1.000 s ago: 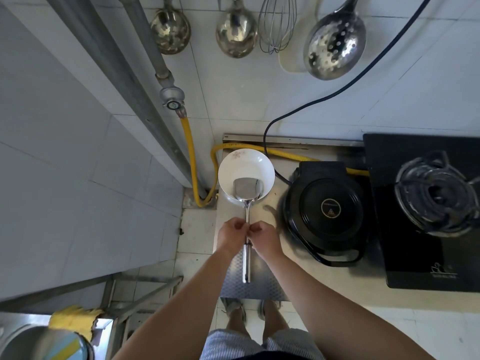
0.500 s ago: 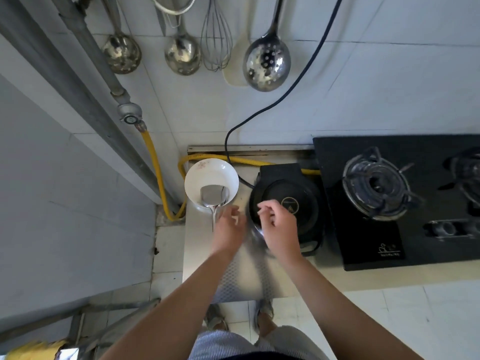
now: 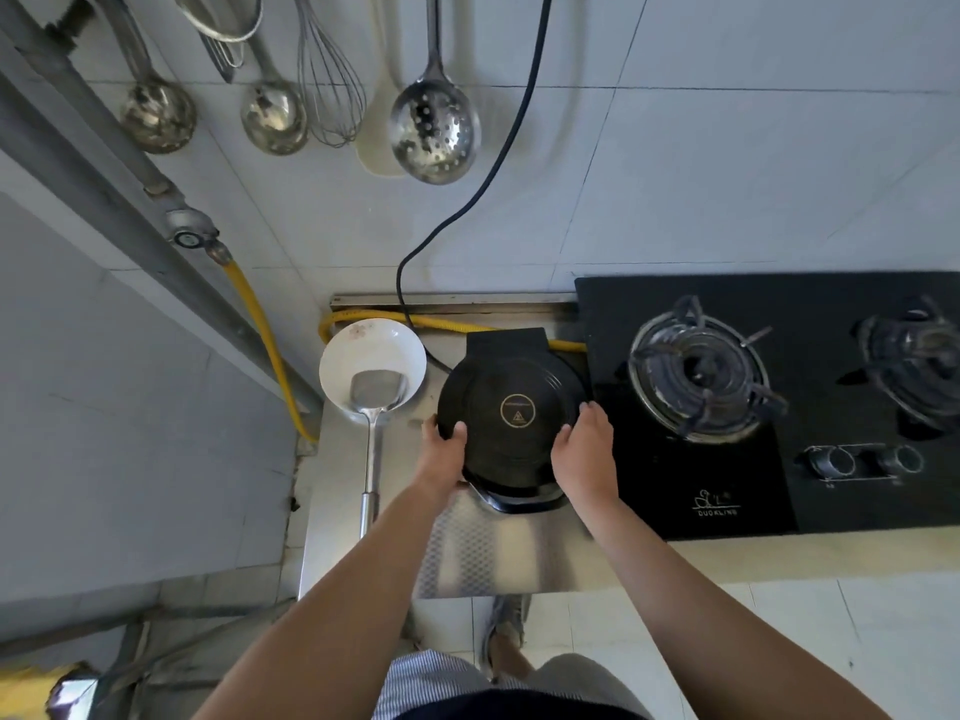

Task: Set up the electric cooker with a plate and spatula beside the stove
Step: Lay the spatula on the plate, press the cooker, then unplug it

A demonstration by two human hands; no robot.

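Note:
The round black electric cooker (image 3: 511, 407) sits lid down on the steel counter (image 3: 498, 553), between the white plate and the gas stove. My left hand (image 3: 441, 454) grips its left edge and my right hand (image 3: 584, 454) grips its right edge. The white plate (image 3: 363, 350) stands at the counter's back left corner. A steel spatula (image 3: 371, 439) lies with its blade in the plate and its handle pointing toward me along the counter's left side.
A black two-burner gas stove (image 3: 779, 407) fills the counter to the right. The cooker's black cord (image 3: 498, 163) runs up the tiled wall. A yellow gas hose (image 3: 260, 330) passes behind the plate. Ladles, a whisk and a slotted spoon (image 3: 434, 127) hang above.
Both hands let go of the spatula handle and moved right onto the cooker's two sides. The spatula stays resting in the plate. My view shifted right.

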